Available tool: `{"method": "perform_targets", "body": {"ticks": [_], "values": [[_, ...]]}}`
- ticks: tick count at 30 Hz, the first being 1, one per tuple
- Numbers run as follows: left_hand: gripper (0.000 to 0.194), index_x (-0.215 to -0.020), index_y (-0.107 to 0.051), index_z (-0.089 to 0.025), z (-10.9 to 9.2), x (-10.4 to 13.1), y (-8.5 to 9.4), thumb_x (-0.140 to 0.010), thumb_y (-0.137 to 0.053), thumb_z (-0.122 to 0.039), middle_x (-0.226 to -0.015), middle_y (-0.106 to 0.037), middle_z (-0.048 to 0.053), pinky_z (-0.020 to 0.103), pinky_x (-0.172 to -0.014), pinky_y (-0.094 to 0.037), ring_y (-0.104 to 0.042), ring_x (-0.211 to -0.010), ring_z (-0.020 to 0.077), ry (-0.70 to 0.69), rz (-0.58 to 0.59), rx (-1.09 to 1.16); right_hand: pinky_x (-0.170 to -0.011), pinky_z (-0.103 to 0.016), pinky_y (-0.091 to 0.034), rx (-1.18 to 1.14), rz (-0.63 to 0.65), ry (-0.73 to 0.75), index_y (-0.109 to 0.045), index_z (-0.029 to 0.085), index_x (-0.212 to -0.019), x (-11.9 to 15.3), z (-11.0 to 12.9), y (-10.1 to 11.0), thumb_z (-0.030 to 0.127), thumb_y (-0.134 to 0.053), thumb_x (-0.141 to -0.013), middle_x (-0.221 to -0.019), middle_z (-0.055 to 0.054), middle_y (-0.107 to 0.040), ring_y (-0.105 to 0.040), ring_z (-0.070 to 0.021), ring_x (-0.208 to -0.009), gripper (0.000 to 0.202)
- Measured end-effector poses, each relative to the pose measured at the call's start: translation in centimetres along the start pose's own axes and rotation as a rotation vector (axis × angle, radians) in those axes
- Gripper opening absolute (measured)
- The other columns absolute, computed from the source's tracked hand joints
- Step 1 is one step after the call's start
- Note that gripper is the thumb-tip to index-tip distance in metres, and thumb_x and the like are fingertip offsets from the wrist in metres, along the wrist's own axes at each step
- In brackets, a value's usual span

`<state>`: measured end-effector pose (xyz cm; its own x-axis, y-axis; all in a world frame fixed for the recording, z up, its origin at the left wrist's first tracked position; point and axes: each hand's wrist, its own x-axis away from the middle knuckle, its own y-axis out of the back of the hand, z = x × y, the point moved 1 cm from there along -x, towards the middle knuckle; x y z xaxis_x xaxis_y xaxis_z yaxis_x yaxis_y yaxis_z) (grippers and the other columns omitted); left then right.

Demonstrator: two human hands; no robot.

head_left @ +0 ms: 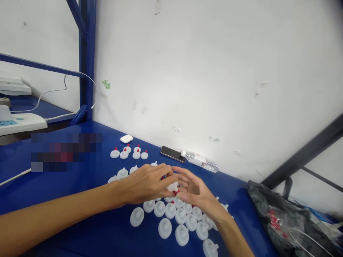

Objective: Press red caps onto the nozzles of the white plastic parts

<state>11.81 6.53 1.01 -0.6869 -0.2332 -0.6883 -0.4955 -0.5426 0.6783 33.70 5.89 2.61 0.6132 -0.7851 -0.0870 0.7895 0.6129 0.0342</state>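
Left hand (147, 184): curled over the work, fingertips pinched on a white disc part (172, 186) held between both hands above the pile.
Right hand (194, 191): fingers half spread, tips pressed to the same part, a red cap (176, 192) glimpsed at them; it seems steadied from both sides.
Uncapped discs (171, 221): roughly twenty, spread flat on the blue table (80, 225) within easy reach.
Capped discs (128, 152): five, grouped apart toward the wall.
Phone (172, 154), bottle (199, 161): one each, parked against the wall.
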Motion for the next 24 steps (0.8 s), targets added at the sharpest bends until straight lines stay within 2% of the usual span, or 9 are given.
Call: {"method": "perform_targets", "body": {"ticks": [3,10,13,15,16,18,20,22,24], "values": [[0.026,-0.122,-0.054,-0.021,-0.8,0.1,-0.1,-0.105,-0.049,-0.040,-0.100,-0.059,0.006,0.023,-0.044,-0.038,-0.058,-0.070,0.0137,0.003,-0.022,0.015,-0.087,-0.034,-0.055,-0.014,0.094,-0.018,-0.059,0.033,-0.138,0.3,-0.1,-0.8,0.039,-0.084,-0.079,-0.111,-0.002,-0.068,-0.067,-0.0193,-0.093,0.063],[0.020,-0.112,-0.056,-0.019,-1.4,-0.1,0.0,-0.105,-0.049,-0.036,-0.096,-0.056,0.005,0.021,-0.045,-0.042,-0.054,-0.064,0.0121,-0.026,-0.124,0.018,-0.070,-0.030,-0.048,0.212,0.007,0.080,-0.076,0.029,-0.107,0.1,0.1,-2.1,0.035,-0.078,-0.080,-0.081,0.001,-0.065,-0.057,-0.0188,-0.074,0.027],[0.020,-0.111,-0.057,-0.016,-1.6,-0.4,0.0,-0.104,-0.052,-0.034,-0.091,-0.055,0.004,0.021,-0.046,-0.042,-0.053,-0.064,0.0124,-0.046,-0.175,0.018,-0.053,-0.027,-0.037,0.234,0.003,0.094,-0.076,0.025,-0.096,-0.1,-0.2,-2.1,0.045,-0.080,-0.078,-0.064,0.004,-0.052,-0.040,-0.0120,-0.055,0.027],[0.021,-0.109,-0.058,-0.016,-1.6,-0.4,0.1,-0.103,-0.053,-0.035,-0.092,-0.055,0.004,0.021,-0.046,-0.042,-0.053,-0.064,0.0124,-0.037,-0.178,0.022,-0.048,-0.026,-0.029,0.217,-0.003,0.128,-0.074,0.024,-0.095,-0.1,-0.4,-2.1,0.052,-0.080,-0.077,-0.060,0.006,-0.043,-0.030,-0.0101,-0.051,0.033],[0.022,-0.108,-0.058,-0.017,-1.6,-0.5,0.1,-0.103,-0.053,-0.037,-0.093,-0.055,0.004,0.022,-0.045,-0.041,-0.053,-0.064,0.0124,-0.028,-0.171,0.024,-0.048,-0.026,-0.030,0.203,-0.010,0.138,-0.073,0.024,-0.098,-0.1,-0.5,-2.1,0.053,-0.080,-0.078,-0.062,0.006,-0.044,-0.030,-0.0102,-0.051,0.036],[0.023,-0.110,-0.059,-0.017,-1.3,-0.6,0.3,-0.104,-0.050,-0.036,-0.097,-0.056,0.006,0.023,-0.044,-0.040,-0.053,-0.064,0.0130,-0.006,-0.148,0.026,-0.055,-0.027,-0.039,0.182,-0.028,0.128,-0.069,0.028,-0.110,0.0,-0.5,-2.1,0.053,-0.077,-0.083,-0.071,0.004,-0.053,-0.044,-0.0129,-0.058,0.038],[0.024,-0.114,-0.059,-0.016,-0.5,-0.7,0.6,-0.104,-0.047,-0.035,-0.103,-0.059,0.008,0.025,-0.047,-0.043,-0.057,-0.070,0.0155,0.055,-0.080,0.019,-0.072,-0.030,-0.050,0.188,-0.069,0.110,-0.061,0.030,-0.127,0.0,-0.2,-1.9,0.050,-0.070,-0.091,-0.090,-0.001,-0.065,-0.061,-0.0182,-0.077,0.042],[0.025,-0.116,-0.060,-0.017,0.6,-0.9,0.9,-0.102,-0.048,-0.034,-0.107,-0.061,0.009,0.029,-0.056,-0.050,-0.061,-0.080,0.0197,0.157,0.002,0.005,-0.085,-0.035,-0.052,0.248,-0.176,0.118,-0.054,0.030,-0.135,0.0,0.1,-1.3,0.050,-0.061,-0.098,-0.108,-0.005,-0.070,-0.067,-0.0220,-0.094,0.043],[0.025,-0.115,-0.062,-0.017,2.0,-0.9,0.9,-0.100,-0.051,-0.034,-0.108,-0.063,0.009,0.034,-0.065,-0.054,-0.062,-0.091,0.0245,0.279,0.063,-0.010,-0.087,-0.036,-0.053,0.359,-0.344,0.157,-0.057,0.028,-0.130,-0.1,0.3,-0.4,0.051,-0.056,-0.100,-0.114,-0.007,-0.071,-0.070,-0.0224,-0.095,0.038]]}}
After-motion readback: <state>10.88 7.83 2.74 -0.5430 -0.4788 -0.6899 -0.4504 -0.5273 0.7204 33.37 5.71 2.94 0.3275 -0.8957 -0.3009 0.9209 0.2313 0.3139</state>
